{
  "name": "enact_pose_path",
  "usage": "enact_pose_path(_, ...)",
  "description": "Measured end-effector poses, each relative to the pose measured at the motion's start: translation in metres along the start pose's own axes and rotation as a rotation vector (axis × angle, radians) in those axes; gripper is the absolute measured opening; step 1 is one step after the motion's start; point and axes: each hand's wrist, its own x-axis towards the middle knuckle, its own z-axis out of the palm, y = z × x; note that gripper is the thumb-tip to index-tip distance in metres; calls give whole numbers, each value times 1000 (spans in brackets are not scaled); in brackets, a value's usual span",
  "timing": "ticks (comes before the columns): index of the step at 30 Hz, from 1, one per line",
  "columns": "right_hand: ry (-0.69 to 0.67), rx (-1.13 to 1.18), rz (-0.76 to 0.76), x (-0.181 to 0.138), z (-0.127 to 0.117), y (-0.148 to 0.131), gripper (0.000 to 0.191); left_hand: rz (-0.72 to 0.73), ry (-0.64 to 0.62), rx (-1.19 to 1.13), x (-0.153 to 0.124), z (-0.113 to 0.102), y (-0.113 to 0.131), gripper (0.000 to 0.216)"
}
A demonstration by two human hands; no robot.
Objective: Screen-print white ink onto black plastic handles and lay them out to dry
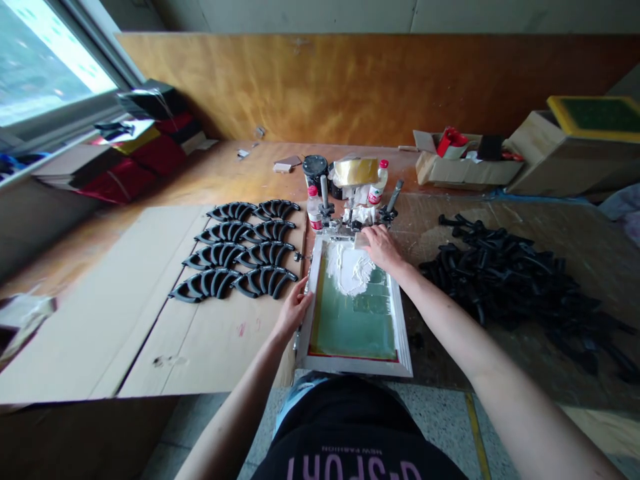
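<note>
A screen printing frame [405, 340] with a green mesh [350, 327] lies in front of me. White ink [345, 270] is smeared thickly over its far half. At the far end of the mesh, my right hand [383, 248] is closed on a small pale squeegee [361, 241], partly hidden by the fingers. My left hand [296, 308] is at the frame's left edge, fingers stretched out and apart; whether they touch it I cannot tell. A metal clamp stand [357, 225] holds the frame's far end.
Curved black plastic handles [215, 255] lie in rows on cardboard [125, 267] at left. A heap of similar black parts [505, 273] is at right. Red-capped bottles [314, 210] and a black tub [315, 170] stand behind the clamp. An open carton [467, 170] stands at back right.
</note>
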Motion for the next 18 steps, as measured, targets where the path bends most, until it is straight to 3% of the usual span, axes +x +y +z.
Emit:
enact_pose_path(4, -168, -114, -31, -18, 12, -19, 8, -10, -14, 28, 4, -1, -11, 74)
enact_pose_path(8, -229, -85, -350, -57, 10, -28, 16, -14, 2, 69, 4, -4, -13, 70)
enact_pose_path(11, -284, 31, -519, -64, 1, -26, 16, -16, 20, 77, 3, -3, -11, 71)
enact_pose_path(13, -278, 85, -486, -60, -2, -24, 13, -21, 31, 62, 3, -1, -8, 73)
enact_pose_path(16, -150, 55, -351, -60, 3, -26, 15, -31, 43, 35, 0, 1, -1, 74)
enact_pose_path(18, -110, 32, -375, -67, 9, -30, 19, -38, 45, 23, -3, 2, 3, 75)
